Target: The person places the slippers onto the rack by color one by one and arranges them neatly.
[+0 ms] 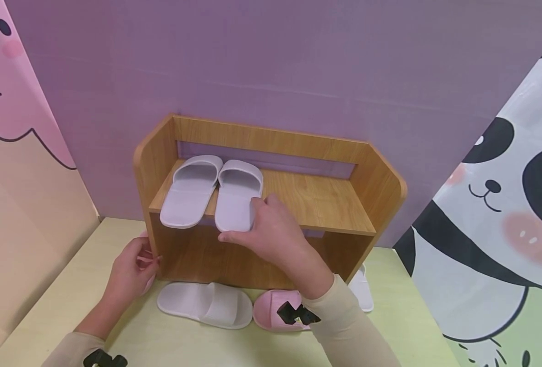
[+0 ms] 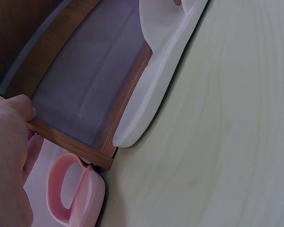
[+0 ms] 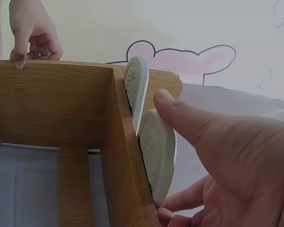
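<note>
A small wooden shoe rack (image 1: 317, 201) stands against the purple wall. On its upper shelf, at the left, a pair of white slippers lies with heels toward me: a left slipper (image 1: 186, 201) and a right slipper (image 1: 234, 206), both slightly past the shelf's front edge. My right hand (image 1: 277, 234) holds the right slipper's heel end, thumb at one edge and fingers at the other. Low on the rack's left side panel, my left hand (image 1: 131, 267) pinches the front edge, its thumb inside the panel. Beside that panel is a pink slipper (image 2: 92, 194), mostly hidden in the head view.
In front of the rack, a white slipper (image 1: 184, 298) and a pink slipper (image 1: 263, 308) lie sideways on the pale tabletop (image 1: 170, 346). Another white slipper (image 1: 361, 293) lies by the right panel. Cartoon-printed walls (image 1: 495, 229) flank both sides.
</note>
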Action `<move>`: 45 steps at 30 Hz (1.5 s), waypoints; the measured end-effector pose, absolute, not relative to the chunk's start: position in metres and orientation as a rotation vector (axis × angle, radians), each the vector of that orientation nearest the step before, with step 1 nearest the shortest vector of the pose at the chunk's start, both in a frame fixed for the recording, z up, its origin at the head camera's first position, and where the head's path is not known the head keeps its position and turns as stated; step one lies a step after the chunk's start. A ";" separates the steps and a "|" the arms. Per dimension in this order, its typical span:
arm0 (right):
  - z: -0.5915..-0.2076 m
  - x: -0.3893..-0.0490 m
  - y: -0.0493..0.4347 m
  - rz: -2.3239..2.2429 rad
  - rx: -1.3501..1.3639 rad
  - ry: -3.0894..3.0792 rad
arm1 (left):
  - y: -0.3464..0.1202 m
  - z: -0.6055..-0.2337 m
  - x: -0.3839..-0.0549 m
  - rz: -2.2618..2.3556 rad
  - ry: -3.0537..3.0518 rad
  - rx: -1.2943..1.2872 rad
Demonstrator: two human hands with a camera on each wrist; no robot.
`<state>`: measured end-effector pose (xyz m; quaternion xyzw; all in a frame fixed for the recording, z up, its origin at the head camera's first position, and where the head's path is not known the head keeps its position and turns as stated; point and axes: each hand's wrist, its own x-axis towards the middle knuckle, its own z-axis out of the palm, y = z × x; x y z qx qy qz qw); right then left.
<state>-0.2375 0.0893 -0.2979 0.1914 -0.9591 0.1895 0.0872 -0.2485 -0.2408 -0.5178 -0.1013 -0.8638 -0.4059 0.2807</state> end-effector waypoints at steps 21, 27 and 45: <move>-0.300 -0.235 0.091 0.546 0.608 -2.812 | -0.239 -0.516 -0.248 -1.066 -2.328 -0.266; -0.300 -0.232 0.096 0.603 0.595 -2.819 | -0.240 -0.516 -0.248 -1.063 -2.336 -0.261; -0.319 -0.229 0.138 0.860 0.826 -2.521 | -0.240 -0.518 -0.248 -1.068 -2.323 -0.279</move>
